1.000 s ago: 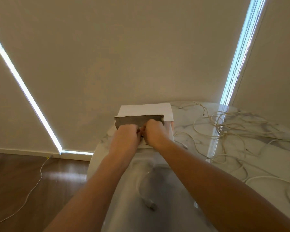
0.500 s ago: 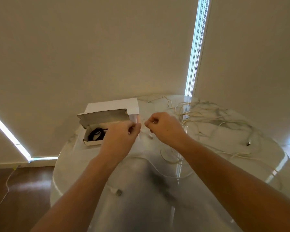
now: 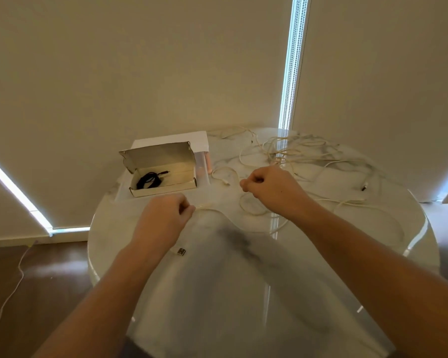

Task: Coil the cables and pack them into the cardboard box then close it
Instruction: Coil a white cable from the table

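Round marble-look table point(image 3: 150, 280) against drawn cream blinds point(image 3: 140, 73), daylight showing in the narrow gaps between them; dark wood floor point(image 3: 36, 275) on the left with a stray white cord point(image 3: 13, 293) trailing across it. Cardboard box point(image 3: 163, 174) sits at the far left of the tabletop, lid flap standing open, a coiled black cable point(image 3: 149, 180) lying inside at its left end. White sheet or flat packet point(image 3: 197, 140) behind the box, partly hidden. Tangle of white cables point(image 3: 303, 151) sprawls loose over the far right of the table, one dark plug end point(image 3: 364, 187) out near the right edge. Person stands at the near edge, both bare forearms reaching in. Left hand point(image 3: 161, 218) curled, thumb and fingers pinching a white cable point(image 3: 212, 209) that runs rightward from it; a USB plug point(image 3: 181, 251) lies just below that wrist. Right hand point(image 3: 272, 188) also curled, apparently pinching the same strand, though the grip is hard to make out. Hands held apart, just above the surface.
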Demonstrator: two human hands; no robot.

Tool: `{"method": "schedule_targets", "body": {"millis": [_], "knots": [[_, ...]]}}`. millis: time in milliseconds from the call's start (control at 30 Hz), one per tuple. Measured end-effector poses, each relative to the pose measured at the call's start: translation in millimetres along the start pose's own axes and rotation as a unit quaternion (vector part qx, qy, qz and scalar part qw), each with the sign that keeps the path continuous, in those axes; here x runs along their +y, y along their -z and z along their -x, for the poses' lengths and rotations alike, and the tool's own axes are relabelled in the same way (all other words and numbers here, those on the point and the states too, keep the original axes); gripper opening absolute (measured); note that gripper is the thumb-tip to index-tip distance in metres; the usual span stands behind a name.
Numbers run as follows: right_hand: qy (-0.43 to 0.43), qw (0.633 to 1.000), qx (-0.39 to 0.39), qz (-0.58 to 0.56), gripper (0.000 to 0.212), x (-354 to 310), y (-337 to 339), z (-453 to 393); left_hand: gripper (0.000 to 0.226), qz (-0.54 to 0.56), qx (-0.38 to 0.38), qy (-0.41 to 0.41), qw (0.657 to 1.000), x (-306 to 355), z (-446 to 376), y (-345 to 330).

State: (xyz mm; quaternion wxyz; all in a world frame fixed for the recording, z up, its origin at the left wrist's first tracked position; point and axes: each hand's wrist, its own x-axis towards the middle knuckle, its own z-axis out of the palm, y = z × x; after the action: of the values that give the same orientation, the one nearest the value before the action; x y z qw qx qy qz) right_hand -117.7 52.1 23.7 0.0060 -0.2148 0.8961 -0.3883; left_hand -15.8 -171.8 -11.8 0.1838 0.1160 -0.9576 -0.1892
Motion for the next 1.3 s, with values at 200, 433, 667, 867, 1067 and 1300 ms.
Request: {"method": "schedule_targets", "body": {"millis": [200,433,667,867,1067,1300], "knots": [[-0.009,1.0,0.006,0.004,0.028,3,0,14,0.021,-0.087,0.013,0.094,0.992,-28,11,4],[-0.007,1.0,0.006,0.007,0.027,0,0,16,0.019,-0.138,-0.038,0.132,0.981,-38,14,1],[0.003,1.0,-0.005,0.004,0.025,-2,-2,14,0.019,-0.05,-0.012,0.089,0.995,-26,13,2],[0.063,0.998,-0.02,-0.005,0.012,-15,-5,13,0.016,0.032,0.037,-0.003,0.999,0,9,4],[0.112,0.993,-0.015,0.044,0.031,-28,-11,12,0.016,0.089,0.031,-0.092,0.991,36,12,8],[0.119,0.99,0.026,0.069,0.023,-27,5,4,0.009,0.272,-0.034,-0.029,0.961,58,25,10]]}}
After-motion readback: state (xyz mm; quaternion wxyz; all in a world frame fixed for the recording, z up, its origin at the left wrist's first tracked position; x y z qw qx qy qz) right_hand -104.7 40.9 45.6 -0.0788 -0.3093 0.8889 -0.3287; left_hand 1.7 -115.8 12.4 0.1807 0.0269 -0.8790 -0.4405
